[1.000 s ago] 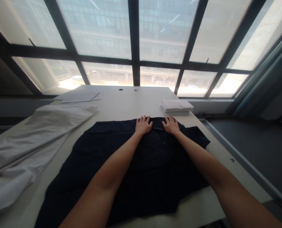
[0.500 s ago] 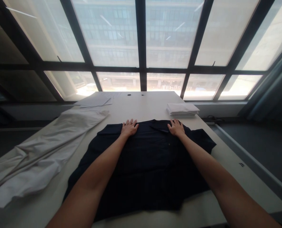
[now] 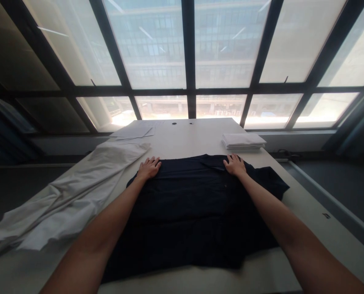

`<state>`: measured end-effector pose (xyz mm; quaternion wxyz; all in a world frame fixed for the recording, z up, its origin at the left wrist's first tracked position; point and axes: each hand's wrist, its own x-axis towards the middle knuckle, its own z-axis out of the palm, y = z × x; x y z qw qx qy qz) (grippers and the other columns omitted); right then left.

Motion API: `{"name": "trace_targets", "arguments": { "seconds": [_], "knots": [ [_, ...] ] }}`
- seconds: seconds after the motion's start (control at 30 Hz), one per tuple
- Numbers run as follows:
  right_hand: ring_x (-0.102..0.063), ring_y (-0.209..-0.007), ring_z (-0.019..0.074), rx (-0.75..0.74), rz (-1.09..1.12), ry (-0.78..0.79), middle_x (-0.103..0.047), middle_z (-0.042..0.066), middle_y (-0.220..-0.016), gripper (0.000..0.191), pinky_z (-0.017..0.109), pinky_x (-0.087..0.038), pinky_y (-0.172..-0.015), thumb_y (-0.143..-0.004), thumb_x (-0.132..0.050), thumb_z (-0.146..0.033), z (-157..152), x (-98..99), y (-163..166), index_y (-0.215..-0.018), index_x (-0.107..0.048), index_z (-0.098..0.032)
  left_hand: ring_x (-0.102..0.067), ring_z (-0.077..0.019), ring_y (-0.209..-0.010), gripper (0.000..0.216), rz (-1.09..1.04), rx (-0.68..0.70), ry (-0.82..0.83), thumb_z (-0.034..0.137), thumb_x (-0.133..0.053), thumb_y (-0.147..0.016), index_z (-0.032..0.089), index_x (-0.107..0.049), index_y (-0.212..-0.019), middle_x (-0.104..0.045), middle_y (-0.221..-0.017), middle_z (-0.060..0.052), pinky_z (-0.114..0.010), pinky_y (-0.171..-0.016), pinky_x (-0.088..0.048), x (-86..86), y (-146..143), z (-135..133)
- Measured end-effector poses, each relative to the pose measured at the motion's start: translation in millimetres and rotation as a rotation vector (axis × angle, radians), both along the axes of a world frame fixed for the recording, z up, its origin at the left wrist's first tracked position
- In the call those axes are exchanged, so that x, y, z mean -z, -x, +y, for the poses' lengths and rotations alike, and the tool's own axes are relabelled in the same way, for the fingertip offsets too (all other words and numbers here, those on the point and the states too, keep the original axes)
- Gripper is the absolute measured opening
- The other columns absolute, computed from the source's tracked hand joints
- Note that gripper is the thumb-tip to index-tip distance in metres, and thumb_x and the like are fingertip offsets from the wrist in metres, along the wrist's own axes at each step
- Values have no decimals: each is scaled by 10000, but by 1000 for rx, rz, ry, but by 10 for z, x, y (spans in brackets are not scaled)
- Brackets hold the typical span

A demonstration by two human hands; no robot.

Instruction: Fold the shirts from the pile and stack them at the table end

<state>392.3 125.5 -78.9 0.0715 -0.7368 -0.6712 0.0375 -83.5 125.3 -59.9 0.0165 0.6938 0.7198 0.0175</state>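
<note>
A dark navy shirt (image 3: 182, 208) is spread flat on the white table, its folds hard to make out in the dim light. My left hand (image 3: 149, 167) lies flat on its far left corner, fingers pointing away from me. On the far right part of the shirt, beside what looks like the collar or a flap, rests my right hand (image 3: 235, 165) with fingers spread. Neither hand grips the cloth. A short sleeve-like part (image 3: 272, 181) sticks out to the right beyond my right hand.
Crumpled light-grey trousers (image 3: 86, 183) stretch along the table's left side. Folded white cloth (image 3: 243, 141) sits at the far right, and paper sheets (image 3: 132, 132) lie at the far left. The white table (image 3: 200, 134) reaches toward large windows (image 3: 221, 45).
My left hand has slid left across the shirt to its corner. My right hand stays at the same place on the cloth. The view has turned slightly left.
</note>
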Motion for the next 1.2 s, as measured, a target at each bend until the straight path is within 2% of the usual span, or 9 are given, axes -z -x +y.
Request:
{"name": "trace_targets", "arguments": {
  "seconds": [0.13,0.23,0.33,0.43,0.53,0.63,0.87,1.07,1.2],
  "knots": [
    [-144,-1549,257,1,22,-23,-238,120,-1679,687,497,-102,-1232,-1023,-242,-540,-1,15,3,-1601,-312,-176,-197,-339,-1540,623,48,-21,-5,501,-168,-1050,250,-299,-1606,-229,-1684,-69,-605,-1199,-207,-76,105,-71],
    [-153,-1547,261,3,37,-30,-252,128,-1674,678,503,-102,-1230,-1025,-260,-530,-4,12,5,-1597,-325,-170,-207,-339,-1537,608,75,20,-91,460,-200,-1059,201,-320,-1596,-268,-1668,-99,-577,-1212,-197,-192,-197,-109],
    [-155,-1546,262,2,44,-28,-253,130,-1673,673,502,-97,-1229,-1027,-271,-525,-11,-5,7,-1597,-327,-170,-214,-318,-1539,611,12,175,-158,474,-218,-1065,176,-344,-1583,-302,-1655,-102,-539,-1230,-185,-302,-838,-172],
    [-148,-1548,260,0,39,-23,-247,130,-1675,673,494,-101,-1229,-1030,-267,-524,-28,-34,13,-1597,-325,-166,-264,-290,-1526,595,-91,360,-79,498,-263,-1060,196,-386,-1558,-349,-1635,-101,-514,-1233,-204,-349,-1651,-307],
    [-152,-1547,261,1,25,-21,-247,135,-1674,670,491,-114,-1227,-1034,-257,-518,-47,-63,24,-1597,-323,-163,-235,-278,-1538,589,-186,518,-65,500,-292,-1054,215,-381,-1562,-330,-1646,-72,-522,-1242,-191,-316,-2370,-484],
    [-163,-1544,254,6,13,-23,-257,133,-1671,660,483,-121,-1226,-1035,-261,-506,-54,-81,34,-1597,-321,-165,-218,-295,-1541,593,-231,606,-87,506,-312,-1047,225,-380,-1565,-321,-1651,-67,-549,-1237,-196,-211,-2798,-624],
    [-176,-1539,251,9,19,-35,-276,125,-1666,639,478,-120,-1226,-1036,-293,-495,-45,-81,28,-1585,-348,-173,-184,-310,-1550,581,-221,651,-57,555,-323,-1039,306,-402,-1558,-308,-1658,-44,-571,-1237,-166,44,-2876,-710],
    [-271,-1510,252,-25,85,-107,-363,140,-1626,572,425,-195,-1221,-1011,-392,-380,-113,-181,58,-1522,-454,-133,-139,-329,-1557,576,-236,670,-25,608,-315,-1028,382,-407,-1550,-276,-1671,-24,-587,-1233,-138,18,-2844,-705],
    [-403,-1442,248,2,137,-231,-479,137,-1551,557,357,-276,-1196,-984,-408,-306,-280,-385,-257,-1505,-478,-120,-126,-340,-1558,561,-261,675,-14,616,-318,-1024,407,-429,-1532,-277,-1671,-8,-593,-1231,-132,2,-2844,-713]
  ]
}}
